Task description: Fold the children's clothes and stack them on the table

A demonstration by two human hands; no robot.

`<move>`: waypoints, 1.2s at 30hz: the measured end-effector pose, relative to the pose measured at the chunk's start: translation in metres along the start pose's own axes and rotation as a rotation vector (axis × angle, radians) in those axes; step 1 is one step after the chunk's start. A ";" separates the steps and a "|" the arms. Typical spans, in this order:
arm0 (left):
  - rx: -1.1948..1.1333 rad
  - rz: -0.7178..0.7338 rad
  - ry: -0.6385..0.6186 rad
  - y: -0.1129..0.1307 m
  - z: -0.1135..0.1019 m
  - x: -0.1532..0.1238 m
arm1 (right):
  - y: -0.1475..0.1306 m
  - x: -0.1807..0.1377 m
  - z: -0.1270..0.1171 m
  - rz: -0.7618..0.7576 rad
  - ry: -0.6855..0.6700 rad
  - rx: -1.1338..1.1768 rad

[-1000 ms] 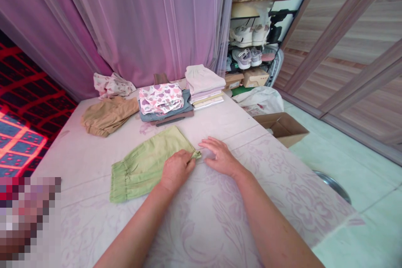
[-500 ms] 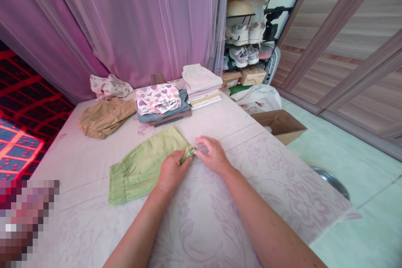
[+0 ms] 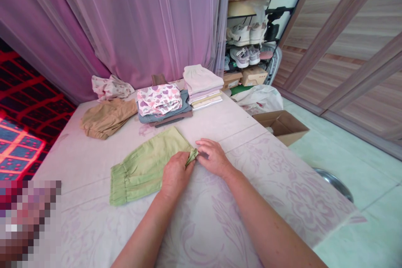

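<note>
Green pants [image 3: 144, 161] with a gathered elastic waistband lie folded lengthwise on the table, the waistband toward the left. My left hand [image 3: 176, 172] grips the near corner of the leg hem, a bunched bit of cloth showing past the thumb. Close by on the right, my right hand [image 3: 212, 157] pinches the tip of that same hem between thumb and fingers. Behind the pants sits a stack of folded clothes, topped by a heart-print garment [image 3: 159, 98].
Brown pants [image 3: 108, 118] and a crumpled printed garment [image 3: 111, 87] lie at the back left. A pale folded stack [image 3: 202, 83] stands by the purple curtain [image 3: 150, 21]. Right of the table are an open cardboard box [image 3: 282, 127], a metal basin [image 3: 333, 182] and a shoe rack [image 3: 248, 44].
My left hand has shifted slightly right along the hem, and the bunched corner has moved slightly right with it. Both hands keep hold; the view has shifted a little.
</note>
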State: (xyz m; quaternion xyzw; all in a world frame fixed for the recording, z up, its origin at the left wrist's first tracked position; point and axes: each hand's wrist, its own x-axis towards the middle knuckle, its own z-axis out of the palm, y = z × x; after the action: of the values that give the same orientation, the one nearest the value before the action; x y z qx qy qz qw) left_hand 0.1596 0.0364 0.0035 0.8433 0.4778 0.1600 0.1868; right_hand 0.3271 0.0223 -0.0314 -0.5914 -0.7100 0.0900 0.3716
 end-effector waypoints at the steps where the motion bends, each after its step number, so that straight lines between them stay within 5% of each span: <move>1: 0.051 0.010 -0.003 0.003 0.000 -0.001 | 0.002 -0.001 -0.001 -0.003 -0.012 -0.001; 18: -0.046 0.050 0.126 0.003 -0.005 -0.012 | 0.001 -0.004 0.002 -0.038 -0.104 0.037; 26: -0.602 0.041 0.133 0.005 -0.083 -0.014 | -0.014 0.034 -0.008 -0.111 -0.082 0.022; 31: -1.014 -0.165 0.161 0.001 -0.132 -0.018 | -0.036 0.064 -0.035 -0.212 -0.156 0.174; 36: -1.230 -0.210 0.267 -0.001 -0.162 -0.020 | -0.058 0.080 -0.070 -0.094 -0.237 0.226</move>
State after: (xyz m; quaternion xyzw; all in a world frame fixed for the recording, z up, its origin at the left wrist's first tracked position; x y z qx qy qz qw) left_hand 0.0766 0.0454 0.1437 0.5035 0.3980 0.4897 0.5902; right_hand 0.3251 0.0567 0.0845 -0.4973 -0.7611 0.2208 0.3531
